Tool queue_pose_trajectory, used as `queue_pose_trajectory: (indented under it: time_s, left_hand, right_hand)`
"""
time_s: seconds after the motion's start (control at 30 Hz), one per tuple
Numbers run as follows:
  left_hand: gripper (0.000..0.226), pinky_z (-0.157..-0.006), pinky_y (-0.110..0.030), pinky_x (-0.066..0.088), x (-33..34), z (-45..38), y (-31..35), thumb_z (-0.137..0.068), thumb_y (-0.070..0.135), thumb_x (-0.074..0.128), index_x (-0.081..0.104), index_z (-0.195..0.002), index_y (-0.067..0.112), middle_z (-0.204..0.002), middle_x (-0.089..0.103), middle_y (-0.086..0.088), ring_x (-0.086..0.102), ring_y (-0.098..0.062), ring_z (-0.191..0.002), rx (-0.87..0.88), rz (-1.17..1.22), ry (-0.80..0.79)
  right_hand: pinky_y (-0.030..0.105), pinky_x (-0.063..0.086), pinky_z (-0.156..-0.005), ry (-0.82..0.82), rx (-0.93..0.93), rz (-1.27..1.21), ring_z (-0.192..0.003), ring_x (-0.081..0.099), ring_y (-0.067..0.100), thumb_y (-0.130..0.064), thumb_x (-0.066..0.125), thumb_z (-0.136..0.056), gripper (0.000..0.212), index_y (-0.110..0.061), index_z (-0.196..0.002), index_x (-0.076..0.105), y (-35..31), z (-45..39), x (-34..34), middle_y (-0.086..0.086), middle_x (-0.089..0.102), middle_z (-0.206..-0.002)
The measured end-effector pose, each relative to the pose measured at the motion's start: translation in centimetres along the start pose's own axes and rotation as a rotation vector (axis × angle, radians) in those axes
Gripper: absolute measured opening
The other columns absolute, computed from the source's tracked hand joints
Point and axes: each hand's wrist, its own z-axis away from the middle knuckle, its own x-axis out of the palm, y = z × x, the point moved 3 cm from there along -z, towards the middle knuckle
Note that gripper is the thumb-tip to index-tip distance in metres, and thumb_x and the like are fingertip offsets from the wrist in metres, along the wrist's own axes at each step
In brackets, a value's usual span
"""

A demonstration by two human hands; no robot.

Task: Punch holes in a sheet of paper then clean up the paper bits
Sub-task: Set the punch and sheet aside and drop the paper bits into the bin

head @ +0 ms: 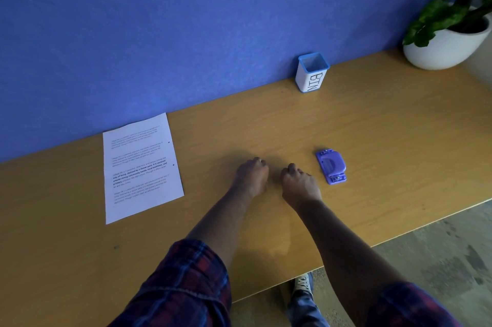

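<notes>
A printed sheet of paper (pixel 141 167) lies flat on the wooden table (pixel 239 124) at the left, with two small holes along its right edge. A purple hole punch (pixel 331 166) rests on the table to the right. My left hand (pixel 251 176) and my right hand (pixel 299 184) sit side by side on the table between the sheet and the punch, fingers curled down onto the wood. Whether they pinch paper bits is hidden. My right hand is a short way left of the punch, not touching it. A white cup with a blue rim labelled BIN (pixel 312 73) stands at the back by the wall.
A blue wall (pixel 186 33) runs along the table's far edge. A potted plant in a white bowl (pixel 444 44) stands at the back right corner. The table's near edge runs diagonally at the lower right, with floor and a shoe (pixel 302 285) below it.
</notes>
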Motion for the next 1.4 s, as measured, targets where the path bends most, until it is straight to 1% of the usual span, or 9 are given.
queue_pose_trajectory:
  time_s: [0.37,0.53,0.63,0.73,0.87,1.1,1.2,1.3,1.4]
  left_hand:
    - [0.038,-0.087,-0.043,0.053,0.1,0.4,0.1,-0.095,0.02,0.064,0.056,-0.128,0.003,-0.128,0.055,-0.016,0.062,-0.032,-0.11,0.051,-0.071,-0.014]
    - [0.039,-0.087,-0.042,0.053,0.4,0.4,0.1,-0.096,0.02,0.064,0.055,-0.13,0.003,-0.129,0.055,-0.016,0.061,-0.032,-0.11,0.057,-0.09,-0.001]
    - [0.039,-0.09,-0.043,0.052,0.8,0.4,0.2,-0.096,0.016,0.061,0.053,-0.131,0.002,-0.13,0.052,-0.017,0.06,-0.032,-0.112,0.045,-0.091,0.003]
    - [0.045,-0.093,-0.044,0.051,0.9,0.5,0.2,-0.092,0.016,0.063,0.051,-0.133,0.002,-0.133,0.049,-0.016,0.057,-0.033,-0.116,0.02,-0.063,0.007]
    - [0.055,-0.096,-0.043,0.05,1.1,0.6,0.1,-0.089,0.021,0.07,0.048,-0.136,0.003,-0.138,0.045,-0.016,0.055,-0.033,-0.119,0.026,-0.063,-0.009]
    - [0.052,-0.099,-0.043,0.048,1.1,0.7,-0.3,-0.092,0.022,0.069,0.048,-0.136,0.004,-0.142,0.042,-0.015,0.052,-0.033,-0.123,0.034,-0.017,-0.007]
    - [0.051,-0.099,-0.042,0.049,1.1,0.7,-0.4,-0.093,0.023,0.068,0.048,-0.136,0.004,-0.141,0.043,-0.015,0.053,-0.032,-0.122,0.038,-0.013,-0.019]
    - [0.049,-0.096,-0.042,0.051,1.0,0.4,-0.6,-0.095,0.023,0.064,0.048,-0.137,0.004,-0.142,0.044,-0.015,0.053,-0.031,-0.123,0.032,0.024,-0.03]
    - [0.044,-0.086,-0.041,0.052,0.8,0.3,-1.0,-0.097,0.025,0.06,0.049,-0.134,0.004,-0.137,0.049,-0.014,0.058,-0.031,-0.117,0.028,0.079,0.0]
  right_hand:
    - [0.035,0.056,-0.065,0.038,0.052,0.044,-0.095,0.069,0.024,-0.019,0.034,-0.1,0.03,-0.007,-0.119,0.054,-0.8,0.9,1.4,0.011,0.06,-0.113]
    - [0.039,0.058,-0.075,-0.044,-0.01,0.019,-0.098,0.065,0.029,-0.02,0.039,-0.098,0.034,-0.004,-0.124,0.053,-0.6,0.5,1.6,0.015,0.057,-0.116]
    - [0.039,0.054,-0.086,-0.132,0.041,-0.166,-0.111,0.06,0.031,-0.02,0.052,-0.087,0.046,-0.004,-0.13,0.048,0.3,0.1,1.8,0.015,0.051,-0.125]
    - [0.039,0.047,-0.092,-0.088,0.181,-0.491,-0.112,0.058,0.035,-0.019,0.047,-0.096,0.032,-0.002,-0.121,0.055,1.5,-0.2,1.8,0.019,0.057,-0.122]
    - [0.032,0.041,-0.075,0.031,0.398,-0.878,-0.1,0.062,0.037,-0.017,0.054,-0.096,0.017,-0.004,-0.102,0.062,3.2,0.2,1.6,0.016,0.066,-0.1]
    - [0.025,0.036,-0.069,0.151,0.325,-0.878,-0.087,0.062,0.029,-0.01,0.061,-0.092,0.008,-0.003,-0.093,0.065,2.6,1.1,2.0,0.009,0.069,-0.091]
    - [0.03,0.047,-0.075,0.118,0.435,-1.088,-0.086,0.065,0.025,-0.013,0.06,-0.092,0.007,-0.009,-0.091,0.066,3.4,1.0,2.3,0.004,0.072,-0.088]
    - [0.04,0.052,-0.078,0.126,0.459,-1.409,-0.081,0.066,0.028,-0.001,0.059,-0.091,0.011,-0.007,-0.083,0.064,3.8,1.2,1.9,0.017,0.074,-0.088]
    - [0.036,0.052,-0.074,0.087,0.411,-1.661,-0.077,0.064,0.026,0.005,0.058,-0.089,0.009,-0.002,-0.085,0.062,3.7,1.3,1.4,0.019,0.073,-0.081]
